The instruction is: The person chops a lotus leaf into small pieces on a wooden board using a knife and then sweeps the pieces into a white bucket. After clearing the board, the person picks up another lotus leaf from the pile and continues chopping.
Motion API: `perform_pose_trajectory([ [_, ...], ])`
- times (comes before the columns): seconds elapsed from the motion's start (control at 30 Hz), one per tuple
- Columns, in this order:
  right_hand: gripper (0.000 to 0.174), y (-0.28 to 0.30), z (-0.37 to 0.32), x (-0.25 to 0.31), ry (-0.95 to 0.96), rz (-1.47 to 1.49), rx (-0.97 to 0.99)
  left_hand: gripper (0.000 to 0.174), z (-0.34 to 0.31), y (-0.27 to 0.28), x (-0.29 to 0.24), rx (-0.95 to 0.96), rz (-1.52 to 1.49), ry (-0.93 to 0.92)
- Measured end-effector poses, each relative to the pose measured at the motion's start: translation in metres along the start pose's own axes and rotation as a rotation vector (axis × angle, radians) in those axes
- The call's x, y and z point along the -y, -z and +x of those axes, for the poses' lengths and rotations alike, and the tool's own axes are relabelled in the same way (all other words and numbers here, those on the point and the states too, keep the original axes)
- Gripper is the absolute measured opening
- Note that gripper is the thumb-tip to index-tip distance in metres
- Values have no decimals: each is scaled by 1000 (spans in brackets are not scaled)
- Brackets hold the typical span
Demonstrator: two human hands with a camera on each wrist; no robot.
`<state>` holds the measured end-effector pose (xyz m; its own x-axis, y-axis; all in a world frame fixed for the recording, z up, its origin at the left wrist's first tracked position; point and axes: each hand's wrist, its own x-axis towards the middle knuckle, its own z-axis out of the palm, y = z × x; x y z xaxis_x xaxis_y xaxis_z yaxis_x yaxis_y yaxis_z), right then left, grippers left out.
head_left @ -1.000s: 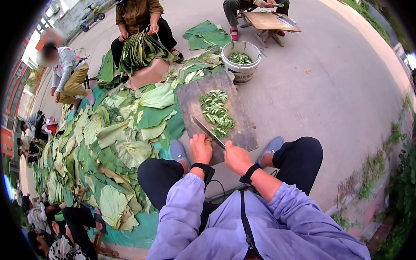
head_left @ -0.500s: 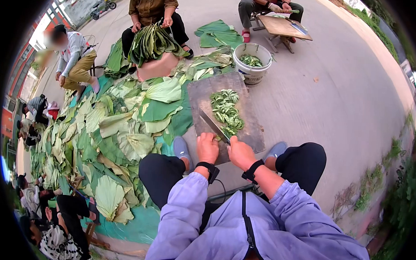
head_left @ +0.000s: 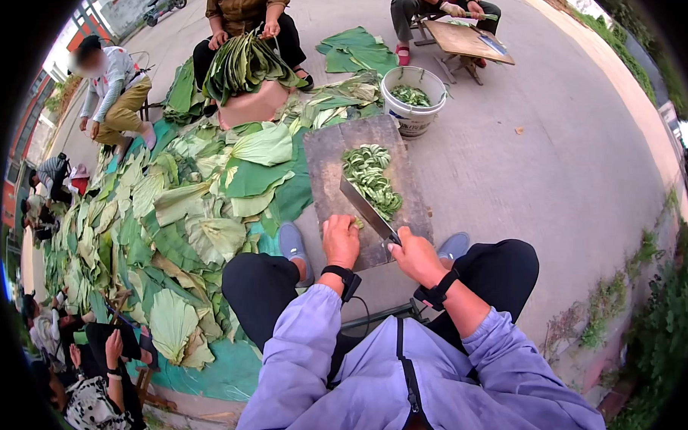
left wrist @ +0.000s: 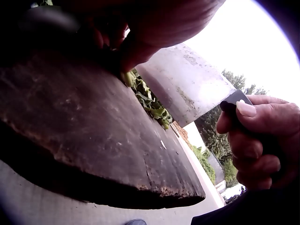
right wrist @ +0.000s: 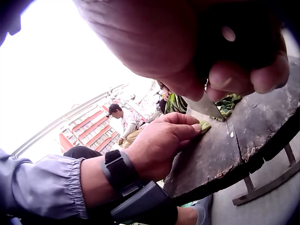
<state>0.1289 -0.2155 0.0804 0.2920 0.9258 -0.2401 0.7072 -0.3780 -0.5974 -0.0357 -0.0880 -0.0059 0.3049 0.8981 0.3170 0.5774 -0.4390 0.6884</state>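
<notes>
On a worn wooden board (head_left: 327, 157) lies a heap of sliced green vegetable (head_left: 372, 178). The right hand (head_left: 418, 257) grips the black handle of a wide-bladed knife (head_left: 365, 208), its blade beside the heap's near left side. In the left wrist view the blade (left wrist: 185, 86) stands upright over the board's edge. Near the board's lower left, the left hand (head_left: 341, 241) pinches a short pale green piece, seen in the right wrist view as a vegetable end (right wrist: 205, 126) between thumb and fingers, close to the blade.
A white bucket (head_left: 412, 120) with cut greens stands beyond the board. Large leaves (head_left: 181, 209) cover a green sheet on the left. Seated people surround the leaves, one holding a leaf bundle (head_left: 247, 69); another sits behind a small table (head_left: 471, 41).
The right hand and knife have shifted slightly right, away from the left hand, and the blade shows more of its flat side. The left hand still holds its piece near the same place.
</notes>
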Motion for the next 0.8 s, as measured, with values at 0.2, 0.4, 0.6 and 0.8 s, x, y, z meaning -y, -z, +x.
perform_pose_trajectory([
  [0.2, 32, -2, -25, 0, 76, -12, -15, 19, 3, -3, 0, 23, -10, 27],
  [0.4, 29, -1, -40, 1, 84, -68, -21, 16, 4, -4, 1, 17, -3, 12],
  [0.6, 27, -3, -38, 8, 59, -85, 14, 14, 4, -3, 1, 25, 6, -2],
  [0.8, 26, -8, -20, 15, 31, -75, 32, 16, 4, -1, 1, 57, 22, 8],
])
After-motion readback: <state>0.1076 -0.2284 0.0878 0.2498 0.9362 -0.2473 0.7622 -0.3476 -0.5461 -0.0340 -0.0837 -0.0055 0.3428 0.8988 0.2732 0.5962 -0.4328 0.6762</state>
